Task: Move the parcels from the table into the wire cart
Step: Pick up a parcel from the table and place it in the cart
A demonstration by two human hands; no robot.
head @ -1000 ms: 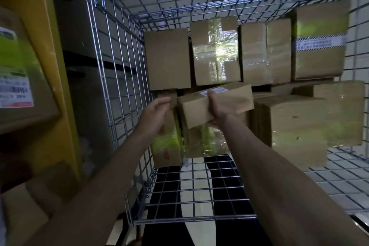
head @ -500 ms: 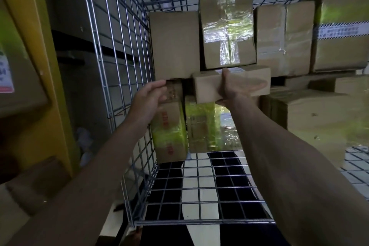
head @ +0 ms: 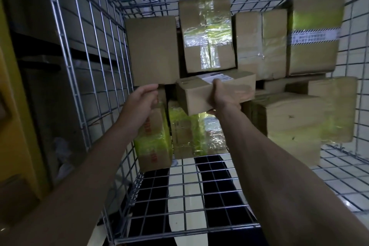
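Two bare, sleeveless forearms (head: 111, 158)

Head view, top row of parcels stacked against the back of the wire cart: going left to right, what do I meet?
Plain brown box → box with a clear tape cross → tall box with a wrinkled taped seam → box with a striped label band, nearest the cart's right wall.
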